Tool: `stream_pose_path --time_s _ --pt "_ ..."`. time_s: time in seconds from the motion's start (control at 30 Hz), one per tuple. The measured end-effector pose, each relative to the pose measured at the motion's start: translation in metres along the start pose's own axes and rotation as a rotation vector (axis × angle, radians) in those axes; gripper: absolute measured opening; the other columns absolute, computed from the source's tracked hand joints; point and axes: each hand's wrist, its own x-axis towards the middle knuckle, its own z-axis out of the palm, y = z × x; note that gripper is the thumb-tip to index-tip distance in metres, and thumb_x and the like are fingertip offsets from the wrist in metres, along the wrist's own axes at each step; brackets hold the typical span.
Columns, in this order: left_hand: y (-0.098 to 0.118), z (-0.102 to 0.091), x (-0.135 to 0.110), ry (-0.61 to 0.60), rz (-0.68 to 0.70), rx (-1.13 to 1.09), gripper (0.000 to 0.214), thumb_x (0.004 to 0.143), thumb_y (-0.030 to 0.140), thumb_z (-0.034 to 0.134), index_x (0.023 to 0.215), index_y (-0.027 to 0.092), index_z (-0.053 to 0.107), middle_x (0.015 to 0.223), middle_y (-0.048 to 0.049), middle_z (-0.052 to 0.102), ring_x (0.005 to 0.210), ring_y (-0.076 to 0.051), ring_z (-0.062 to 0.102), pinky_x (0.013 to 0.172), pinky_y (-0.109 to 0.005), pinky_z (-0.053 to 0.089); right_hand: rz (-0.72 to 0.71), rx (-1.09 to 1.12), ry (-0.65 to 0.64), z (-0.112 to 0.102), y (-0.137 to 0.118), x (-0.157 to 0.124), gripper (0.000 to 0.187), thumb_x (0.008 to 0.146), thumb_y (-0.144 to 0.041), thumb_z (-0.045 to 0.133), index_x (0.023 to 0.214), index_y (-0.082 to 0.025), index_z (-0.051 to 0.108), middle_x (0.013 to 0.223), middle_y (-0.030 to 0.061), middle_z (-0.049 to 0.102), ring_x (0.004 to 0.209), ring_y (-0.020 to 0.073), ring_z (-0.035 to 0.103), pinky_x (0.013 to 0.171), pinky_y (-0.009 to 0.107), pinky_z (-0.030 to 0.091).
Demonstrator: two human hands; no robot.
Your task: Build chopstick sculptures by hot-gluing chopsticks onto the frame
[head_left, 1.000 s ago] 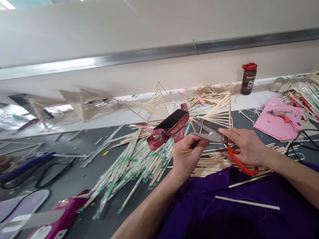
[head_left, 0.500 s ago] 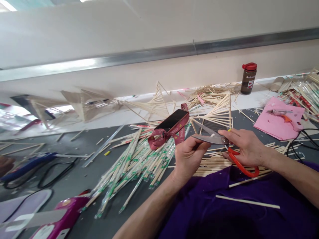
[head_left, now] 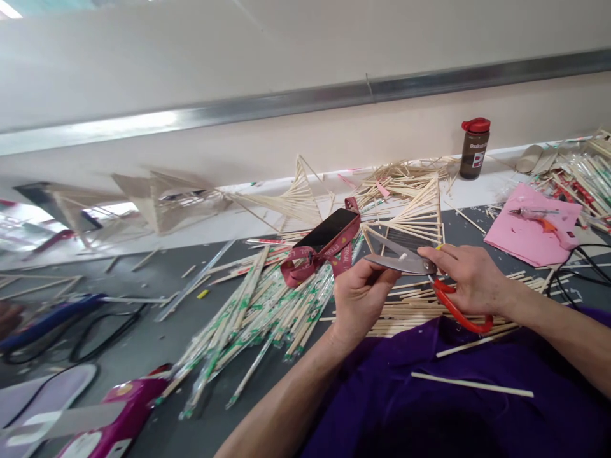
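My right hand (head_left: 470, 277) grips a pair of scissors (head_left: 427, 267) with red handles, its fingers near the pivot. The blades point left and stand apart. A small white bit (head_left: 403, 257) shows against the blades. With its fingertips closed on the lower blade near the tip, my left hand (head_left: 360, 296) steadies the scissors from the left. Whether those fingers also hold something behind the blade is hidden. Just beyond the blades stands a fan-shaped frame of thin sticks (head_left: 417, 216). Loose wooden chopsticks (head_left: 405, 318) lie under and behind my hands.
A phone (head_left: 329, 230) with a pink lanyard rests on wrapped chopsticks (head_left: 272, 312). Behind are another stick frame (head_left: 300, 197) and a red-lidded bottle (head_left: 475, 149). At right, a glue gun (head_left: 544, 222) lies on pink cloth (head_left: 510, 238). Another person's hand (head_left: 9, 318) is at far left.
My view has shifted very slightly, moving the scene a little to the left. Both hands keep the same hold on the scissors, and the blades are still apart.
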Motion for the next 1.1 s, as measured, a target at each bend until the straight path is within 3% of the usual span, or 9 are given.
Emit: stream_pose_path --time_s 0.1,0.23,0.4,0.7,0.87,1.0,1.1 --pt "0.0 -0.001 0.0 -0.027 -0.011 -0.019 0.008 0.075 0.024 0.068 0.072 0.017 0.072 0.064 0.0001 0.071 0.055 -0.011 0.061 0.053 -0.018 0.049 0.016 0.023 0.005 0.001 0.001 0.0 0.051 0.082 -0.033 0.061 0.126 -0.011 0.052 0.091 0.0076 0.068 0.075 0.0186 0.061 0.063 0.03 0.044" --pt "-0.001 -0.002 0.001 -0.054 -0.029 -0.015 0.007 0.075 0.02 0.066 0.072 0.018 0.071 0.063 0.0008 0.07 0.052 -0.01 0.059 0.051 -0.019 0.049 0.018 0.038 -0.005 0.003 0.003 0.0 0.067 0.082 -0.055 0.062 0.13 -0.01 0.048 0.09 0.0074 0.067 0.073 0.0187 0.06 0.062 0.031 0.043" --pt "0.0 -0.004 0.001 -0.089 -0.052 -0.004 0.011 0.078 0.021 0.062 0.071 0.017 0.07 0.062 -0.0002 0.069 0.052 -0.011 0.059 0.049 -0.019 0.047 -0.013 0.041 -0.018 0.001 0.006 0.0 0.07 0.082 -0.06 0.059 0.13 -0.011 0.047 0.092 0.009 0.066 0.071 0.0185 0.059 0.06 0.031 0.041" --pt "0.003 -0.005 -0.001 -0.079 -0.054 0.049 0.01 0.076 0.021 0.062 0.074 0.018 0.071 0.065 -0.0007 0.071 0.054 -0.011 0.058 0.051 -0.02 0.046 -0.032 0.078 -0.007 -0.001 0.005 0.0 0.051 0.086 -0.041 0.058 0.128 -0.014 0.05 0.089 0.0064 0.068 0.071 0.0167 0.06 0.061 0.029 0.042" --pt "0.007 -0.008 0.002 -0.132 -0.079 -0.036 0.012 0.077 0.025 0.063 0.072 0.016 0.069 0.057 0.0002 0.064 0.051 -0.01 0.053 0.049 -0.019 0.043 -0.038 0.083 -0.011 -0.002 0.006 -0.001 0.045 0.084 -0.029 0.057 0.126 -0.014 0.051 0.086 0.0044 0.068 0.069 0.015 0.058 0.06 0.027 0.041" --pt "0.007 -0.01 0.005 -0.222 -0.22 -0.225 0.022 0.076 0.037 0.068 0.07 0.015 0.069 0.054 0.0002 0.058 0.045 -0.008 0.044 0.042 -0.019 0.034 -0.052 0.108 -0.031 -0.004 0.009 0.0 0.045 0.083 -0.025 0.055 0.126 -0.015 0.05 0.091 0.0045 0.069 0.07 0.0144 0.059 0.061 0.027 0.041" --pt "0.01 -0.011 0.008 -0.288 -0.42 -0.374 0.031 0.069 0.044 0.075 0.071 0.014 0.068 0.048 0.0018 0.053 0.039 -0.005 0.034 0.037 -0.019 0.024 -0.072 0.138 -0.066 -0.009 0.012 0.001 0.045 0.083 -0.025 0.056 0.126 -0.016 0.049 0.096 0.0046 0.07 0.074 0.0144 0.061 0.062 0.027 0.042"
